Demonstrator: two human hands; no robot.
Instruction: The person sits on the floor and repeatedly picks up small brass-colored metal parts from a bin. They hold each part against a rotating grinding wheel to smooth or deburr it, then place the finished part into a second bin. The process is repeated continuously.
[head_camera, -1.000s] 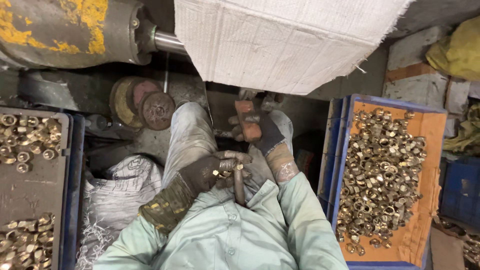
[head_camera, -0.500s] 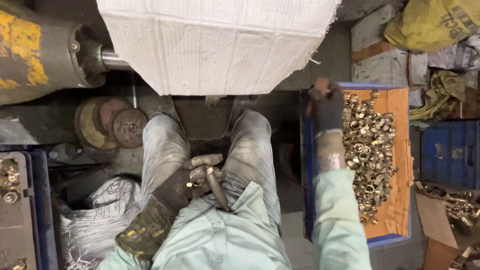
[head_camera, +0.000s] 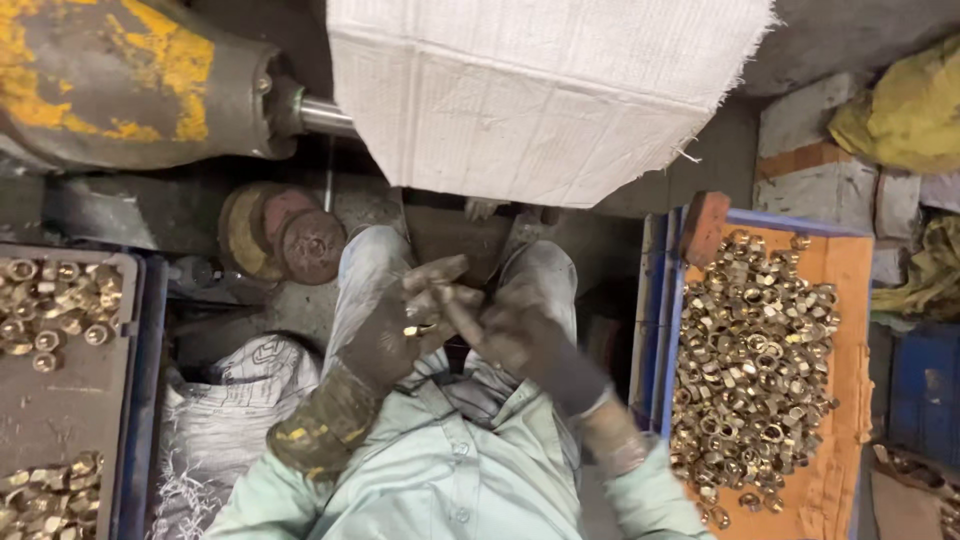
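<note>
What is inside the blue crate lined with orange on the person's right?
The blue crate holds a heap of brass nuts on an orange liner, with a reddish block at its far corner. The crate floor under the heap is covered, and its near end runs out of frame.

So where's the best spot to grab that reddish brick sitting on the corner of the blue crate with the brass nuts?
Probably by the brick's two long side faces, coming down from above. It stands tilted on the far left corner of the blue crate, its upper end free and clear of the brass nuts, so a hand can likely close across its narrow width there. Both hands are busy now, the right hand nearer.
</note>
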